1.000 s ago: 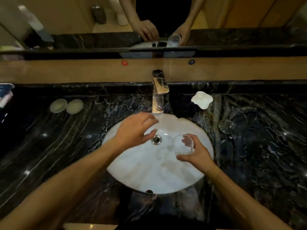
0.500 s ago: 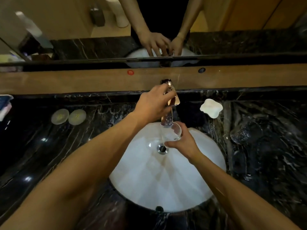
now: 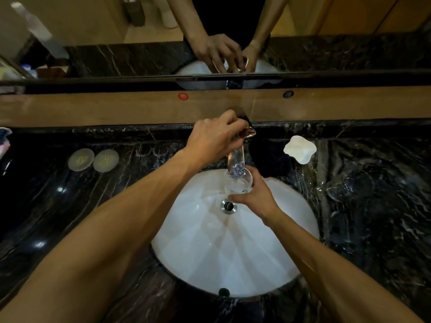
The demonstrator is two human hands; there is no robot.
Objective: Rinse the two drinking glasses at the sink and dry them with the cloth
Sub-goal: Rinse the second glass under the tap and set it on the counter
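Under the faucet, your right hand grips the wet, slippery, breakable glass round its wall; left hand curls on the handle.

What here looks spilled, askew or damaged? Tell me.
Nothing stands out. The right hand holds a drinking glass upright under the faucet; the left hand grips its handle. The second glass stands on the counter.

White sink in a black counter veined white; two pale round coasters near its left edge, a white dish right of the chrome faucet.
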